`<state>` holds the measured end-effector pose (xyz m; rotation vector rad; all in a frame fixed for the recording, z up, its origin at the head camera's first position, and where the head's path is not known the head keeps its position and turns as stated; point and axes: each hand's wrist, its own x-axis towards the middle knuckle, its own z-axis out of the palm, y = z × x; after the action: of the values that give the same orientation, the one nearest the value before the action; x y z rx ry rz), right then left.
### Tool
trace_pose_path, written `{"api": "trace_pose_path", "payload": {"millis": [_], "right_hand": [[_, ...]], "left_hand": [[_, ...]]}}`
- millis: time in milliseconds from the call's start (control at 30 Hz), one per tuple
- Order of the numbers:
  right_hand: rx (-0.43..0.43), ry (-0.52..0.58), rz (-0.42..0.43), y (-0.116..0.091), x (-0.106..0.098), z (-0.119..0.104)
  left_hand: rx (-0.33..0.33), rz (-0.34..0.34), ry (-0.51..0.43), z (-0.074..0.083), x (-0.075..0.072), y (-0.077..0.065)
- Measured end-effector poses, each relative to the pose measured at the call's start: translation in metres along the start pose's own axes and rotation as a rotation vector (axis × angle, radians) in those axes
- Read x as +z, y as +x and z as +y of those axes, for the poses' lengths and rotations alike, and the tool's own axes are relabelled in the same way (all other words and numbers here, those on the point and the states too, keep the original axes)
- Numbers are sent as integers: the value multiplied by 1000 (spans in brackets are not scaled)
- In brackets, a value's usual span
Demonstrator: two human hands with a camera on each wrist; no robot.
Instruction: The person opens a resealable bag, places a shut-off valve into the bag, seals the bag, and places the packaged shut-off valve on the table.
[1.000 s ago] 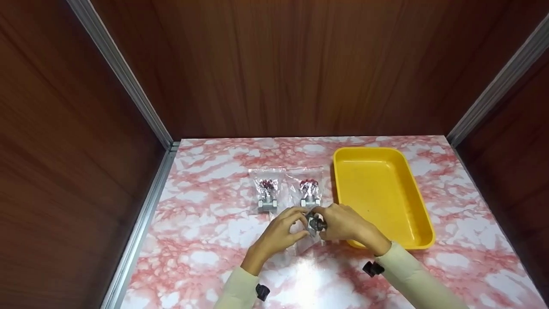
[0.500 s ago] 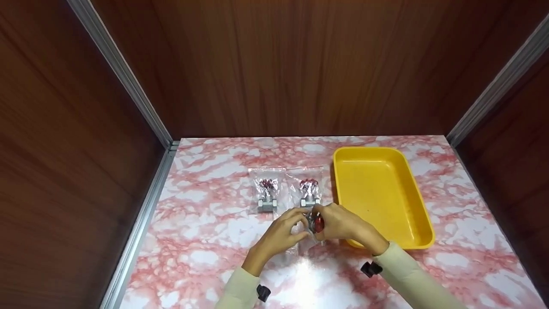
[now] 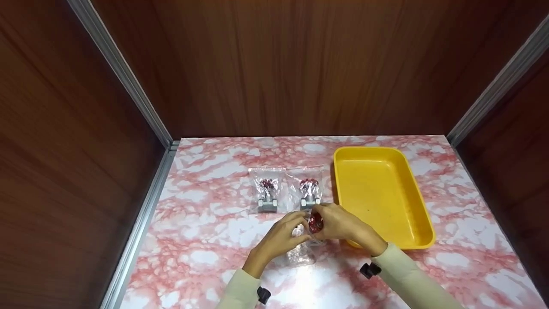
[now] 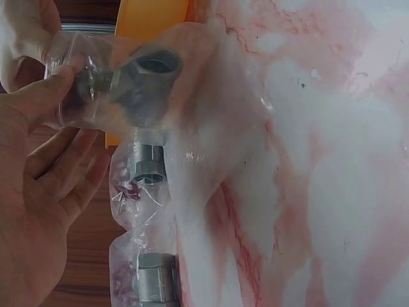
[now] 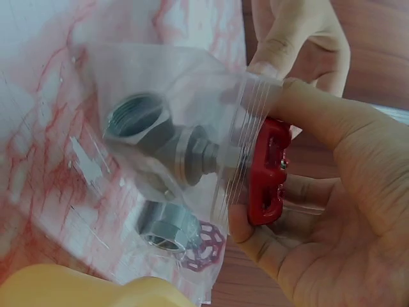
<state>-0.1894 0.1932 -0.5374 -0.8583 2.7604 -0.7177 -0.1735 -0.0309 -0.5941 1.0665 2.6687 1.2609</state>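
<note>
A metal valve [image 5: 192,153] with a red handwheel [image 5: 267,173] is body-first inside a clear zip bag [image 5: 128,67]; its wheel stands at the bag's mouth. My right hand [image 3: 343,223] grips the wheel from either side, fingers against the bag's lined edge. My left hand [image 3: 276,237] pinches the opposite edge of the mouth, its thumb [image 4: 48,96] lying on the plastic. Below both hands in the head view, the lower end of the bag shows over the table. Just beyond the hands lie two bagged valves [image 3: 267,205], also with red wheels.
To the right of the hands sits a yellow tray [image 3: 377,193], its near left edge close to my right wrist. The marbled red-and-white table [image 3: 206,257] is enclosed by brown wood-grain panels [image 3: 274,68] at the back and sides.
The dark end of the valve has gone out of sight in the head view and the red handwheel now shows. The bag's lower end has come into view below the hands, which barely moved.
</note>
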Motion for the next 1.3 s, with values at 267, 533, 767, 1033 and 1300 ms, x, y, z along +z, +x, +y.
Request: {"api": "trace_pose_path", "payload": {"millis": [267,533,767,1033,1300], "right_hand": [[39,59,-38,-2,4,1],[64,98,-28,-2,6,1],[-2,18,45,-7,10,1],[21,-12,86,-19,14,4],[33,-56,189,-26,28,5]], "left_hand": [[-20,-10,12,0,3,0],[-15,-7,1,-1,4,-1],[-28,-3,-9,-3,4,-5],[-31,12,-2,-4,5,-5],[-51,13,-5,-2,4,-3]]}}
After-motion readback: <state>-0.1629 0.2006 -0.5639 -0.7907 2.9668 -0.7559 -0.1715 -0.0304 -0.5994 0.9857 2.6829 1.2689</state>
